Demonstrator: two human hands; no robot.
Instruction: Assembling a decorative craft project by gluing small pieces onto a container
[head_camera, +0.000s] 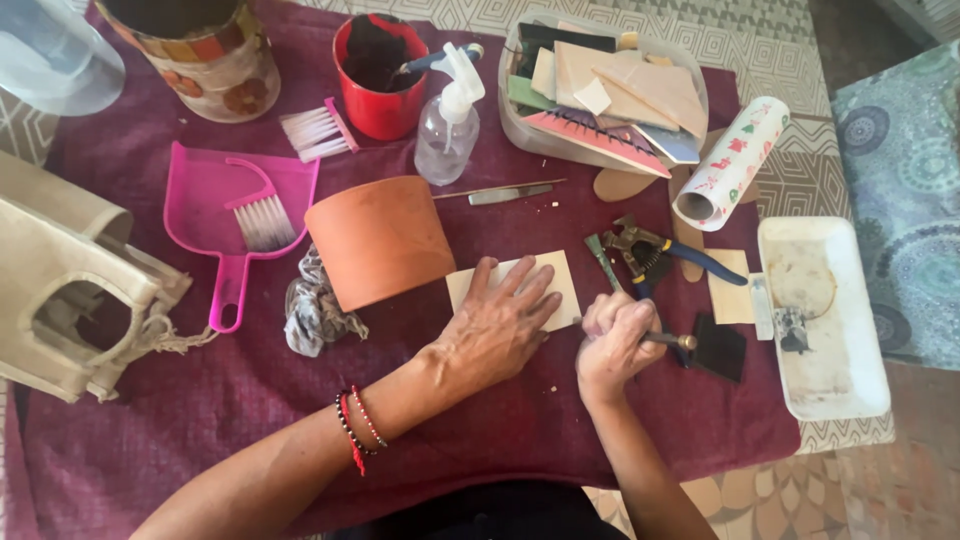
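- Cream tile (548, 275) lies flat on the maroon cloth (200, 400), mid-table.
- Left hand (497, 325) presses it, fingers spread.
- Right hand (612, 340) grips a metal-handled tool (672, 340) beside the tile's right edge.
- Terracotta pot (378, 240) lies just left; pliers (650, 250) far right.

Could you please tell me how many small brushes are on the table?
2: one brush lies in the pink dustpan; another brush lies beside the red cup. More may be hidden.
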